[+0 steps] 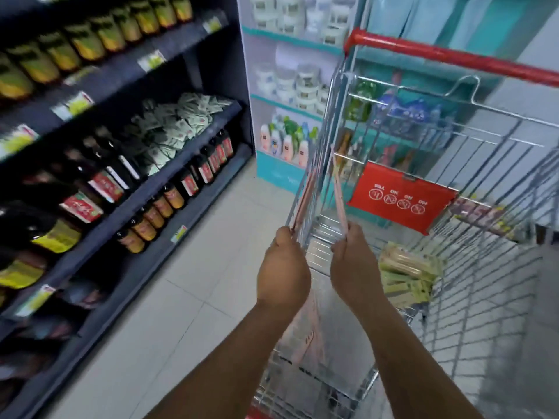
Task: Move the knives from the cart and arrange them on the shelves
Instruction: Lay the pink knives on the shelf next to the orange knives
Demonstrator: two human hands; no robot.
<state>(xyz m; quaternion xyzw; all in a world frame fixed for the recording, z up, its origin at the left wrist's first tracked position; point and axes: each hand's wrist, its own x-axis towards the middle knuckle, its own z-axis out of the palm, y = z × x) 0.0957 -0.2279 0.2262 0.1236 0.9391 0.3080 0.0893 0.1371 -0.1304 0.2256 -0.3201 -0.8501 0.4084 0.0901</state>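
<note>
Two thin knife packs [338, 189] pinched above the cart [453, 140], one per grip, left hand [282, 267] and right hand [355, 264]; likely to slip or snag on its wire rim, given such shallow edge holds.

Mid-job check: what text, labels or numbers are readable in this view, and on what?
"NO", upside down, repeated beside "YES": red cart flap.
Shelf price tags: too blurred to read.
Dark bottle labels: blurred, unreadable.
Pink packs in left hand and right hand: print unreadable.
Green packs in cart: unreadable.
</note>
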